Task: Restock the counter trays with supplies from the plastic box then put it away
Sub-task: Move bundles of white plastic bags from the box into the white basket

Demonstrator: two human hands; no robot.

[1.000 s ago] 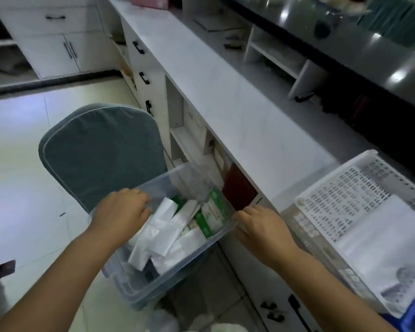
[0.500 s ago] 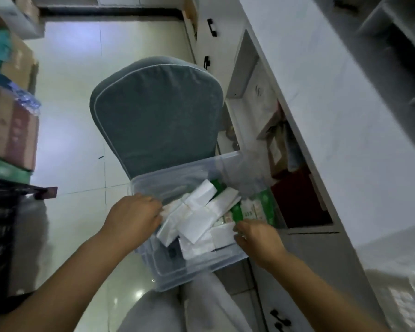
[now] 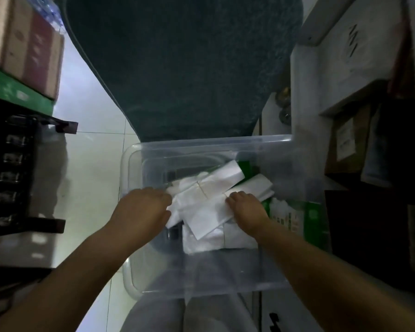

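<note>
Holding the clear plastic box [image 3: 201, 279] low, near my legs, in front of the teal chair back [image 3: 177, 68]; the cupboard shelves [image 3: 345, 97] sit to the right. Left hand [image 3: 141, 209] is curled over the box's left rim, fingers closed, looks like a carry hold on the edge. Right hand [image 3: 247, 207] rests on the white paper packets [image 3: 209, 207] inside; can't tell if that grip is closed on a packet or just pinning the pile. Green-and-white cartons [image 3: 295, 216] lie at the right side of the box. Box is held low probably so I can see into it. Counter trays aren't visible from here. Stacked cartons [image 3: 27, 44] stand far left.
</note>
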